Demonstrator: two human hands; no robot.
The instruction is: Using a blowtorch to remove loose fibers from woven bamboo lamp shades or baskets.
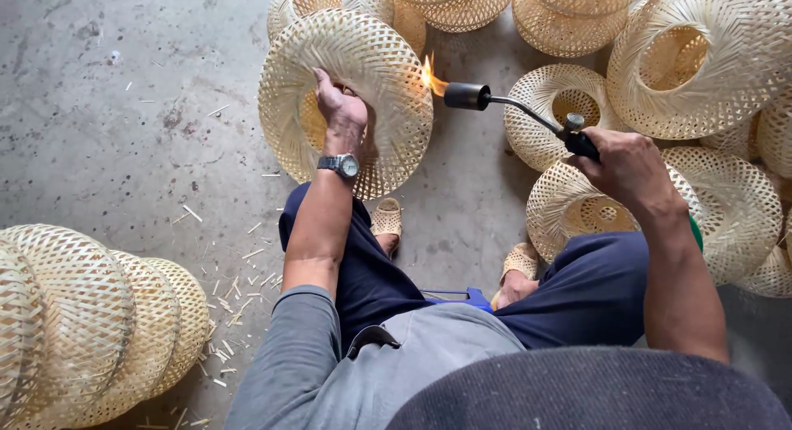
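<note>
A grey concrete floor (124,108) spreads under you, stained and littered with short pale bamboo splinters (235,302) near your left knee. You sit low, dark blue trousers (371,273) over your knees, woven sandals (386,219) on your feet.

Your left hand (340,108) reaches into the centre opening of a round woven bamboo shade (371,59), fingers curled together over the inner rim and clamped on it, holding the shade upright on the floor straight ahead of you, just beyond your left knee. A metal wristwatch (342,164) sits on that wrist.

Your right hand (627,162) is closed around the grip of a gas torch (495,100), fingers wrapped tight on it. The torch's curved tube runs leftward to a dark burner head, and an orange flame (431,77) licks from it against the right edge of the shade you hold.

More woven shades (701,59) crowd the floor ahead and on your right, some touching each other, one just behind your right forearm. On your left, well apart from the held shade, a nested stack of shades (91,323) lies on its side
</note>
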